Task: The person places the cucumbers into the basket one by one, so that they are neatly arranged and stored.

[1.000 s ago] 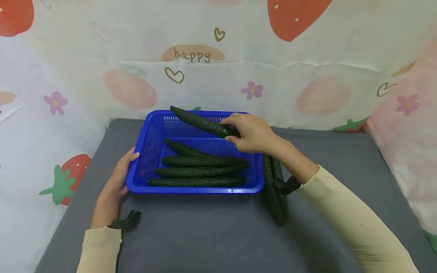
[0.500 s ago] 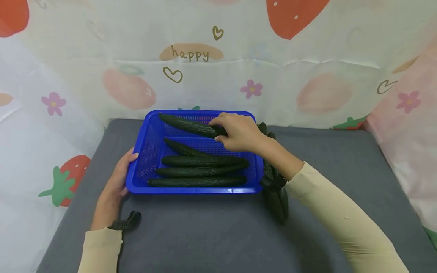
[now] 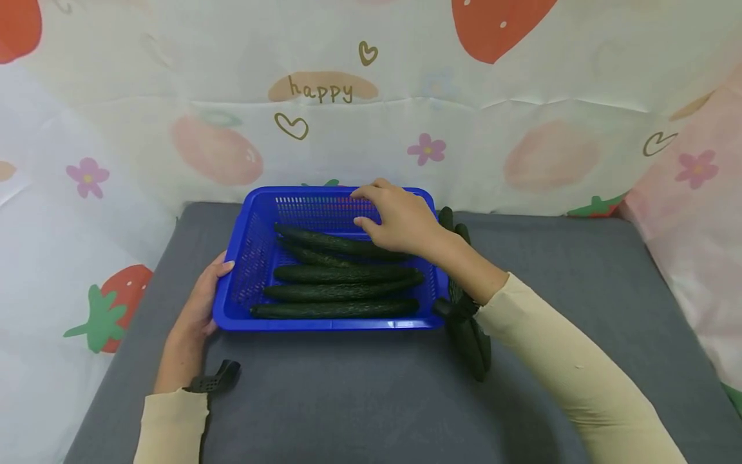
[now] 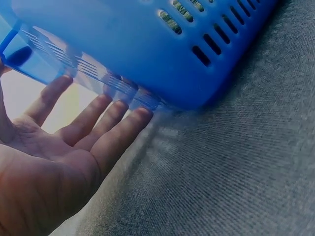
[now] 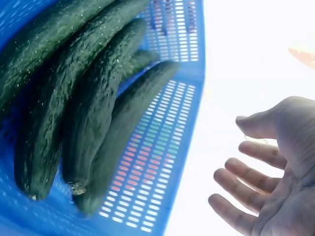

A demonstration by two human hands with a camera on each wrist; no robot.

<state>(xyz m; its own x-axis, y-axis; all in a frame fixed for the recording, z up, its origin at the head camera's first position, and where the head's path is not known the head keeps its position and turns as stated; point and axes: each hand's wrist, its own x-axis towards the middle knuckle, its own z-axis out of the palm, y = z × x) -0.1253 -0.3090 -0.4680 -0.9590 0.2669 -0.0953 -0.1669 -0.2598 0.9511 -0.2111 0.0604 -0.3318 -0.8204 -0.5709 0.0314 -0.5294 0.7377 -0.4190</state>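
Note:
A blue plastic basket (image 3: 330,325) with slotted walls holds several dark green cucumbers lying side by side. The rearmost cucumber (image 3: 324,241) lies partly over its neighbour. My left hand (image 3: 203,296) holds the basket's left side, its thumb over the rim; in the left wrist view the fingertips (image 4: 141,112) touch the outer wall. Above the basket's back right part is my right hand (image 3: 400,219), thumb and fingers spread. Nothing is between them, as the right wrist view of that hand (image 5: 266,182) also shows.
Right of the basket, cucumbers (image 3: 466,345) lie on the grey cloth (image 3: 336,393), partly hidden by the right forearm. A patterned curtain (image 3: 348,142) hangs behind the table. Each wrist wears a black strap (image 3: 214,379).
My right hand has moved left and lowered a cucumber into the back of the basket, then let it go. The fingers have opened. My left hand has stayed on the basket.

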